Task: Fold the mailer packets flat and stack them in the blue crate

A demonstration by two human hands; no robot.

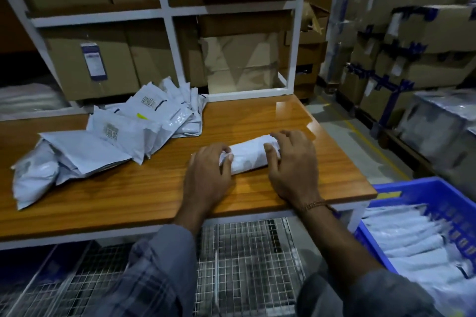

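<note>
A white mailer packet (248,157), folded into a narrow bundle, lies on the wooden table (154,188) near its right end. My left hand (208,175) grips the packet's left end with curled fingers. My right hand (291,165) curls over its right end, thumb on the near side. A loose heap of white mailer packets (108,134) spreads across the table's left and back. The blue crate (422,188) stands low at the right, beyond the table edge, with several folded packets (417,239) stacked inside.
White shelving (167,11) packed with cardboard boxes rises right behind the table. A wire mesh rack (244,265) sits under the table in front of me. Wrapped cartons (412,41) line an aisle at the right.
</note>
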